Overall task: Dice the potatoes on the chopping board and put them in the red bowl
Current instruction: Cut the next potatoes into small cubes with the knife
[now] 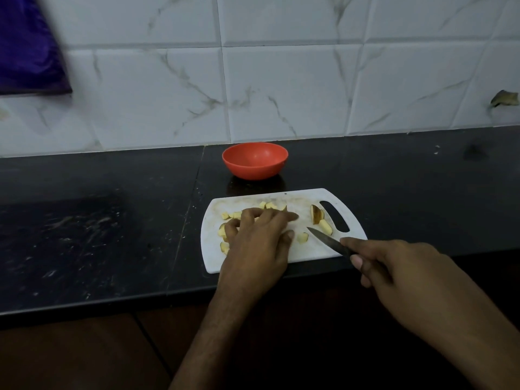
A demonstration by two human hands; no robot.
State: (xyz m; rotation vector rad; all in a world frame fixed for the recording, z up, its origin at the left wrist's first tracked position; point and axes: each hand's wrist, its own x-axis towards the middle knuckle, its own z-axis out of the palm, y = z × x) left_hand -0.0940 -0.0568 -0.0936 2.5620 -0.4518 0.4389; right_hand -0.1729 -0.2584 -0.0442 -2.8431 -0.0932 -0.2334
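Note:
A white chopping board lies on the black counter. Several diced potato pieces lie scattered on its left half, and larger potato chunks sit near the handle slot. My left hand rests palm down over the diced pieces, fingers spread and curled around some of them. My right hand grips a knife whose blade points left over the board, its tip near a small potato piece. The red bowl stands behind the board and looks empty.
The black counter runs left and right, with its front edge just below the board. A white marble-patterned tiled wall rises behind the bowl. A purple cloth hangs at the upper left.

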